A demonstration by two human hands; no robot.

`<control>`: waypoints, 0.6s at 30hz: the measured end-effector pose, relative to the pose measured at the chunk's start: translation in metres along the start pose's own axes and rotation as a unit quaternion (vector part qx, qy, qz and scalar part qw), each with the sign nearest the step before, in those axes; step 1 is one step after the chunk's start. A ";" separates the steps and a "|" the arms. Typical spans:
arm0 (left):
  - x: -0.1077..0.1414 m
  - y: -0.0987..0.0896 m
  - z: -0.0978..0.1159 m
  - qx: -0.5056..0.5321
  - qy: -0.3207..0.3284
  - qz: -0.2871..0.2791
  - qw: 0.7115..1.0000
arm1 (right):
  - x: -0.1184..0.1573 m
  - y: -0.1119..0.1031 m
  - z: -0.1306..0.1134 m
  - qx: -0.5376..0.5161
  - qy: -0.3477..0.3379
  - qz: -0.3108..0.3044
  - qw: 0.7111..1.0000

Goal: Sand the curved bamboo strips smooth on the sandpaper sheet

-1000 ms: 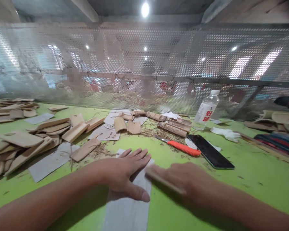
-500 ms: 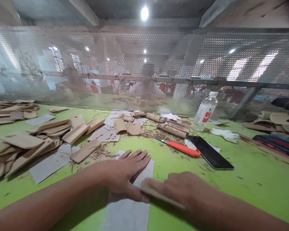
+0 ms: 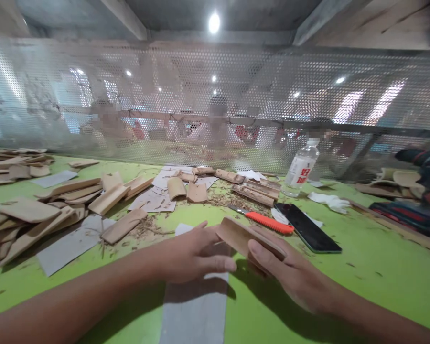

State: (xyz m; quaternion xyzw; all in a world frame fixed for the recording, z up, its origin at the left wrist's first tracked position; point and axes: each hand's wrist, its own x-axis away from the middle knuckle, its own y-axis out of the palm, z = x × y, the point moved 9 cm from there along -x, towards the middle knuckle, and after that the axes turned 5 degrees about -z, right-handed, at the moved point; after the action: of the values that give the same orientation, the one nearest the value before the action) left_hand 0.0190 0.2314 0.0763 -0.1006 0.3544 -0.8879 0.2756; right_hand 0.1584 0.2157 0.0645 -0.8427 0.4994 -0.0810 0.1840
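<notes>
My right hand (image 3: 284, 267) grips a curved bamboo piece (image 3: 243, 241), thumb on its near face and fingers behind it. The piece is raised off the table and tilted, its left end pointing at my other hand. My left hand (image 3: 197, 255) is open, thumb apart from the fingers, over a long pale grey paper strip (image 3: 193, 315). Its fingers partly pass behind the left end of the bamboo; whether they touch it I cannot tell. Beyond my right hand lie an orange utility knife (image 3: 268, 222), blade out, and a black phone (image 3: 308, 229).
Bamboo pieces (image 3: 75, 196) are heaped at left, beside another grey sheet (image 3: 71, 243). Brown shavings, dark bamboo halves (image 3: 256, 193) and a water bottle (image 3: 301, 169) stand or lie farther back. A power drill (image 3: 415, 210) is at right. Perforated metal screen (image 3: 186, 105) closes the far side.
My right hand has lifted the bamboo piece from the paper strip and turned it up. My left hand has come up from lying flat on the strip, its fingers now less spread.
</notes>
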 end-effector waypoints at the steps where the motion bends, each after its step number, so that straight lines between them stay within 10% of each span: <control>1: -0.001 -0.003 0.001 0.017 -0.001 0.030 0.999 | 0.002 0.002 -0.002 -0.007 -0.001 -0.003 1.000; 18: 0.003 -0.012 0.034 -0.081 0.046 0.133 0.987 | 0.008 0.032 -0.013 0.071 0.011 -0.101 0.992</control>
State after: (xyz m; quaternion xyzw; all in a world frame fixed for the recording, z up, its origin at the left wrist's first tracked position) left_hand 0.0236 0.2175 0.1094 -0.0337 0.4472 -0.8156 0.3655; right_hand 0.1319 0.1922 0.0638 -0.8729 0.4063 -0.1433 0.2288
